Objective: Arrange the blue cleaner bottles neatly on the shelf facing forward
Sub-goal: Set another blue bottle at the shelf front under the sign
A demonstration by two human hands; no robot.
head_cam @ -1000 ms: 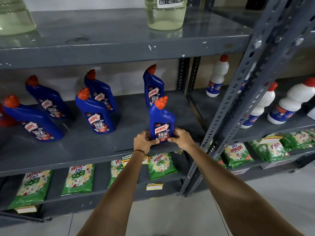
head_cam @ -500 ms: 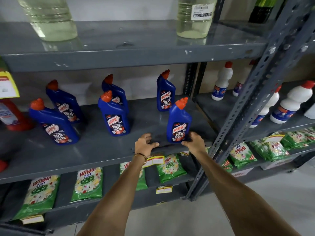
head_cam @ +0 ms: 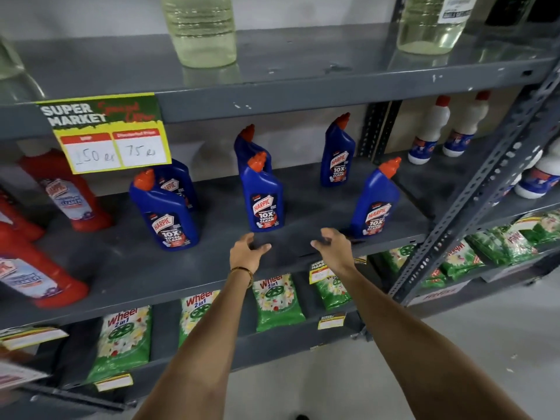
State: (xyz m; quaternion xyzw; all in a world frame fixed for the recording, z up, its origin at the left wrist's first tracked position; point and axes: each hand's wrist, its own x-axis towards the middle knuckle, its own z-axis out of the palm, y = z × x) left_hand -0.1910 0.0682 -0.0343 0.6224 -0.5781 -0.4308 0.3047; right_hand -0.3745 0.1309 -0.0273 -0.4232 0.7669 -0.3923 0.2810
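Observation:
Several blue cleaner bottles with orange caps stand on the grey middle shelf (head_cam: 127, 268). One blue bottle (head_cam: 375, 201) stands front right, label forward. Another (head_cam: 265, 198) stands in the middle with a second bottle (head_cam: 248, 147) right behind it. A further one (head_cam: 338, 153) stands at the back right, and a front left bottle (head_cam: 166, 210) hides part of one behind it (head_cam: 177, 184). My left hand (head_cam: 247, 253) and my right hand (head_cam: 333, 245) hover over the shelf's front edge, fingers curled apart, holding nothing. The right hand is just left of the front right bottle's base.
Red cleaner bottles (head_cam: 65, 189) stand at the shelf's left. A yellow price sign (head_cam: 112, 131) hangs from the upper shelf, which carries clear jugs (head_cam: 203, 28). Green detergent packs (head_cam: 277, 301) lie on the lower shelf. White bottles (head_cam: 430, 131) stand on the neighbouring rack beyond a perforated post (head_cam: 472, 195).
Both hands let go of the front right blue bottle and drew left along the shelf edge. The view has swung left, bringing the red bottles and price sign into sight.

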